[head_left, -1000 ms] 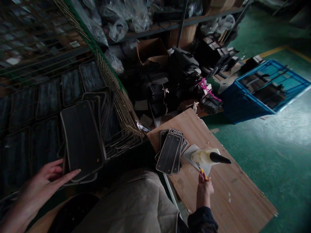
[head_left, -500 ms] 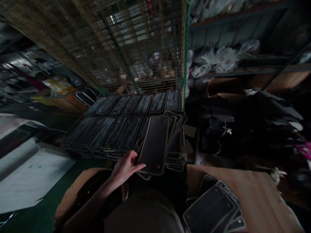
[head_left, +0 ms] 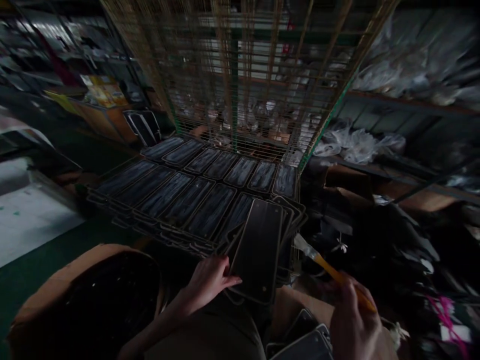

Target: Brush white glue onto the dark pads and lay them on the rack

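My left hand (head_left: 208,283) grips the near end of a stack of dark rectangular pieces with pale edges (head_left: 258,250), which rests on the front right corner of a wire rack (head_left: 112,220). Rows of similar dark pieces smeared with whitish glue (head_left: 195,185) lie flat across that rack. My right hand (head_left: 352,325) is closed on a brush with a yellow handle (head_left: 330,270); its bristles point up and left, just beside the stack's right edge. More dark pieces (head_left: 303,342) lie at the bottom edge below my right hand.
A tall wire mesh cage (head_left: 243,75) rises behind the rack. Shelves with plastic bags (head_left: 360,142) and dark piled material (head_left: 405,235) fill the right. A round brown container with a dark inside (head_left: 90,300) sits at the lower left, with green floor beside it.
The view has swung left and steadied over the rack. My right hand with the brush has come into view beside the stack. My left hand still holds the stack's near end.
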Tool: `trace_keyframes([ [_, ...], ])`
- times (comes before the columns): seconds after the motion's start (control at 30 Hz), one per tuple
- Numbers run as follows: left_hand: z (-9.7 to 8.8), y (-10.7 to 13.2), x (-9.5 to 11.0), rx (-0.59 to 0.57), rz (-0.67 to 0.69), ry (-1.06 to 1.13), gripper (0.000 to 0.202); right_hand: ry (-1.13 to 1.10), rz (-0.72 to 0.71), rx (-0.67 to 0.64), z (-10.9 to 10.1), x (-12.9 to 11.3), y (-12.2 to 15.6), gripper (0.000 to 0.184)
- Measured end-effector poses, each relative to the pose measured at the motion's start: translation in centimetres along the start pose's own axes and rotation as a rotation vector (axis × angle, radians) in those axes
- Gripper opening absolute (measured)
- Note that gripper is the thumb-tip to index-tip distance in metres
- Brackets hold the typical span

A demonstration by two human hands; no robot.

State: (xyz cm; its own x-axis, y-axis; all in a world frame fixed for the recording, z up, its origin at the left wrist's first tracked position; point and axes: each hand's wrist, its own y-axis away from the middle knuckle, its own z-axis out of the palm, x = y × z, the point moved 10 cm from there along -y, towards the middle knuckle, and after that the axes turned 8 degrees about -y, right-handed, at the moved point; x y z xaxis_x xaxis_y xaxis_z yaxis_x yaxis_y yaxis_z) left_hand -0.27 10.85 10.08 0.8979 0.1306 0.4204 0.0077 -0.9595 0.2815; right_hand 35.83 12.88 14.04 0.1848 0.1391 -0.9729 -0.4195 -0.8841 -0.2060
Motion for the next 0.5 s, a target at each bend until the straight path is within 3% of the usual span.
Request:
trace_keyframes([
  [0.13,0.9,-0.6,-1.3,-0.022,-0.018,0.221,0.028,0.171,-0.258,-0.327,9.9,-5.1,-3.3,0.033],
  [0.2,1.2,-0.9,-1.9,-0.023,-0.022,0.351,0.033,0.278,-0.408,-0.489,13.7,-6.9,-4.1,0.029],
  [0.3,2.1,-0.9,-2.8,-0.043,-0.071,0.534,0.036,0.366,-0.569,-0.579,16.5,-8.1,-5.3,0.028],
  [0.5,3.4,-0.7,-3.3,-0.077,-0.133,0.739,0.032,0.554,-0.693,-0.613,19.3,-7.2,-7.1,0.033],
])
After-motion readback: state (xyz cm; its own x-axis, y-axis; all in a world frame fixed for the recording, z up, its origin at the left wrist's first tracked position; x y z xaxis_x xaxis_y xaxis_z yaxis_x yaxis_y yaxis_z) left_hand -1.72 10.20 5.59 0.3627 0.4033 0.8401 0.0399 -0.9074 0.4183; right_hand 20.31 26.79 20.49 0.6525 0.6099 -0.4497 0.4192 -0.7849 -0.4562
